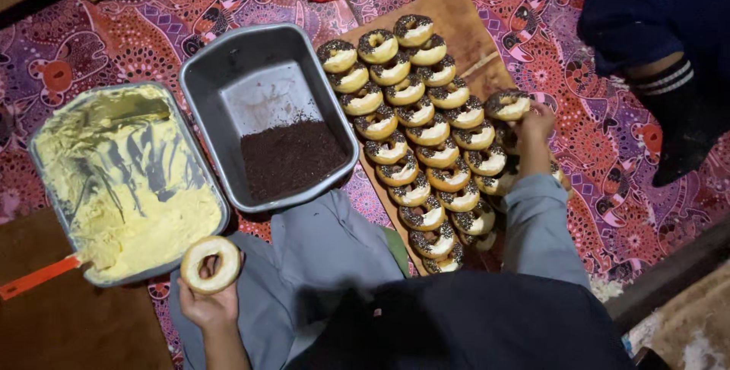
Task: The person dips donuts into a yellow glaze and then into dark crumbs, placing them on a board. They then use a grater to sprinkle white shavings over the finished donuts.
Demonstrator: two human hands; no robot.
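The right hand (pixel 536 120) pinched a sprinkled doughnut (pixel 507 104) at the board's (pixel 456 16) far right edge — best lowered gently, overlapping its row. The left hand (pixel 205 305) gripped a plain iced doughnut (pixel 211 263) beside the cream tray (pixel 46 176).

Both hands grip, left (pixel 207 301) near, right (pixel 534 123) outstretched (sleeved).

I'm in soft grey-blue clothes — long sleeves with plain cuffs ending at the wrists, and loose trousers of the same cloth, creased over my knees. A dark, black drape hangs low in front of me. My hands (pixel 207 305) are bare — no rings, no watch.
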